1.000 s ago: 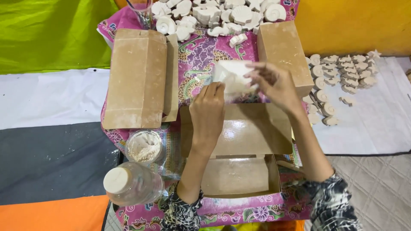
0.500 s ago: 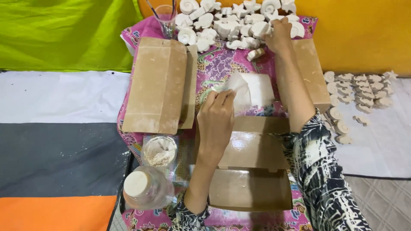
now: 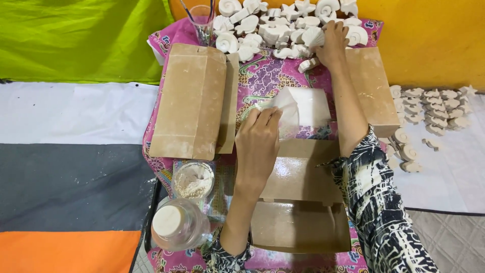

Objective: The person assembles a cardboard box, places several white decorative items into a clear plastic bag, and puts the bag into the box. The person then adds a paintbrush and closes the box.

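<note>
Left fingers: the left hand (image 3: pixel 258 146) is lying palm down, its fingertips (image 3: pixel 262 115) closing in a light pinch on the near edge of a thin white sheet of tissue paper (image 3: pixel 303 105).
Right fingers: the right hand (image 3: pixel 333 43) is reaching to the far end, its fingers curling down over a white plaster shell-shaped cast (image 3: pixel 313 36); whether they are gripping it or only touching it cannot be told from here.
White sheet: it is lying on the pink patterned cloth (image 3: pixel 262 76), just beyond the open brown cardboard box (image 3: pixel 298 202) with its lid flap folded up.
Handling, sheet: it is looking very light, limp and easy to tear, so an edge or corner pinch seems the sensible hold.
Handling, cast: it is likely light but brittle and dusty, probably best taken around its thicker body rather than by a thin rim.
Heap of casts: more white plaster shells and stars (image 3: pixel 273 25) are crowding the far edge of the cloth, touching one another.
Left side: a flat folded brown cardboard box (image 3: pixel 189 101) is lying beside the sheet; a second one (image 3: pixel 374 91) is sitting under the right forearm.
Near corner: a small clear tub of white powder (image 3: pixel 193 179) and a clear plastic jar with a white lid (image 3: pixel 174 225) are standing together.
Far right: another group of small white casts (image 3: pixel 434 108) is resting on a white mat.
</note>
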